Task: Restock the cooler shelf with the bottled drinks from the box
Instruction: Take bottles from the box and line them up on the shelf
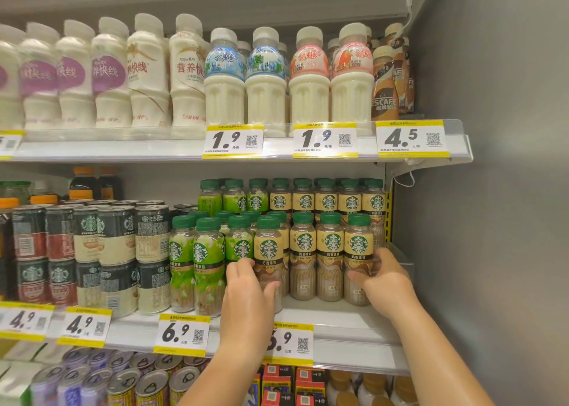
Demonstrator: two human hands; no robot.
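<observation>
Green-capped coffee bottles with tan labels stand in rows on the middle cooler shelf (345,316). My left hand (248,294) wraps around the lower body of the front tan-label bottle (268,248) at the left end of that row. My right hand (385,279) grips the base of the rightmost front tan-label bottle (358,245), next to the shelf's clear end guard. Two more tan-label bottles (317,251) stand between them. Green-label bottles (209,257) stand just to the left. The box is out of view.
Stacked coffee cans (117,245) fill the shelf's left side. White milk-drink bottles (268,82) line the shelf above. Yellow price tags (181,334) hang on the shelf edge. Cans and jars sit below. The grey cooler side wall (492,190) closes the right.
</observation>
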